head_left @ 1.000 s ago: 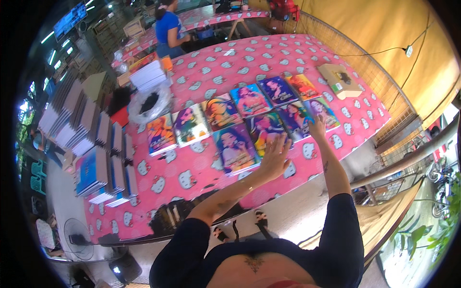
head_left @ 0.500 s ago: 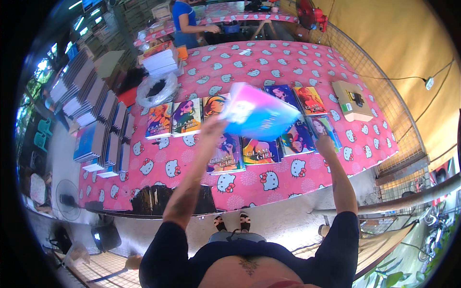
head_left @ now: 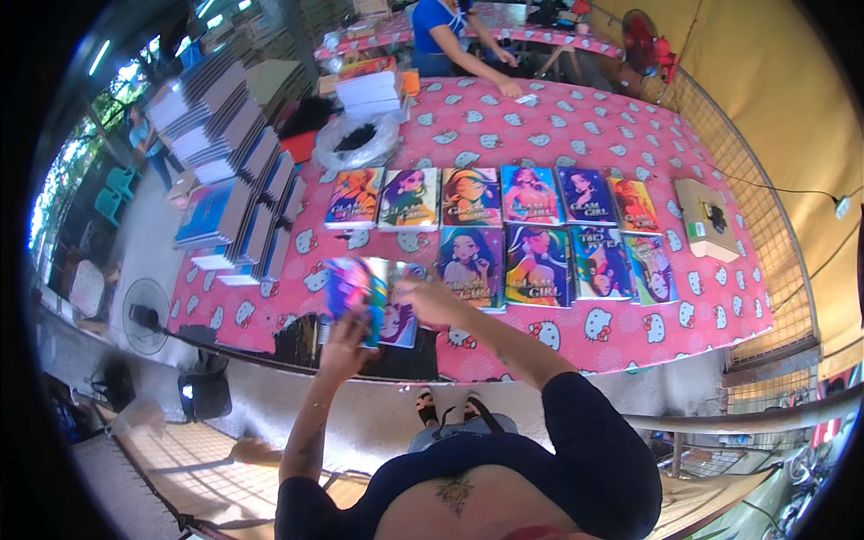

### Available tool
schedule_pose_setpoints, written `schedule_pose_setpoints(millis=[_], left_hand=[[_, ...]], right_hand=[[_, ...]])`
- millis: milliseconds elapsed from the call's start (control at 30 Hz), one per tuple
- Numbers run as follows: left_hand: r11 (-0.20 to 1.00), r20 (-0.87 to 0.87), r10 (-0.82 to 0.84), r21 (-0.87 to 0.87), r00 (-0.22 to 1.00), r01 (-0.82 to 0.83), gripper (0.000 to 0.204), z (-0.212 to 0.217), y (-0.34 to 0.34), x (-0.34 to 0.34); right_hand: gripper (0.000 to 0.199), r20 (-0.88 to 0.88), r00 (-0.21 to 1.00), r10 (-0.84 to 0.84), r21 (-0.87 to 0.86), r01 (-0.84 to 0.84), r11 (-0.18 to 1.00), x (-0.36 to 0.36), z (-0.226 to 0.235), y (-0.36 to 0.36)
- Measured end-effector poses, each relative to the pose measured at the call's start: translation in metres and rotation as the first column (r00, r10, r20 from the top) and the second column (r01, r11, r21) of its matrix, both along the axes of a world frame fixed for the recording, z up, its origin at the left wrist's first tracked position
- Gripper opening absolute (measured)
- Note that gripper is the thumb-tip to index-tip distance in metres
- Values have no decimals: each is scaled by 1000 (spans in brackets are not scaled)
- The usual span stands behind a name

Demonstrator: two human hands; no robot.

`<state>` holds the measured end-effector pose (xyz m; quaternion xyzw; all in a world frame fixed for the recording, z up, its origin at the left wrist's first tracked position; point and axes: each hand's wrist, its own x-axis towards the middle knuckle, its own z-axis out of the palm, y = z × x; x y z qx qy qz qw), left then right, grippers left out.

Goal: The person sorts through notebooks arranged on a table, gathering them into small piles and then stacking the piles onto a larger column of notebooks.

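Near the table's front edge, left of the rows, my left hand (head_left: 346,346) grips the lower edge of a colourful notebook (head_left: 345,288), its cover blurred by motion. My right hand (head_left: 423,301) is at the right side of that spot, fingers smeared and partly hidden. Beneath it a purple-covered notebook (head_left: 399,326) shows in part. Two rows of spiral notebooks with illustrated covers lie face up beyond, among them a purple one (head_left: 472,261) and a rainbow-edged one (head_left: 537,261) in the near row. A blue and pink one (head_left: 533,193) lies in the far row.
Tall notebook stacks (head_left: 238,202) stand at the table's left. Behind are a clear plastic bag (head_left: 382,148), another stack (head_left: 369,94) and a person (head_left: 441,36) reaching onto the pink tablecloth (head_left: 576,117). A cardboard box (head_left: 705,220) sits at right. Bare dark tabletop (head_left: 405,362) shows in front.
My left hand has brought the raised notebook down to the front left. My right hand has crossed from the right end of the rows to meet it. The person behind now reaches onto the table.
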<state>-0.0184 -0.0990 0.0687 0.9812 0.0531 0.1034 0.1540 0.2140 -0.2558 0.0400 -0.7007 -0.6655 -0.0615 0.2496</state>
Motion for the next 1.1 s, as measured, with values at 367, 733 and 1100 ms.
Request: schedule_pose_setpoints(millis=[367, 733, 1100], left_hand=[[916, 138, -377, 199, 916, 347, 44, -31, -106, 152], [949, 603, 305, -260, 737, -180, 15, 117, 7, -16], [998, 248, -4, 59, 969, -12, 53, 8, 104, 101]], right_hand=[[52, -18, 520, -854, -189, 837, 513, 66, -9, -152], [58, -361, 932, 34, 364, 107, 925, 1, 31, -51], [42, 31, 891, -454, 174, 442, 880, 79, -20, 124]])
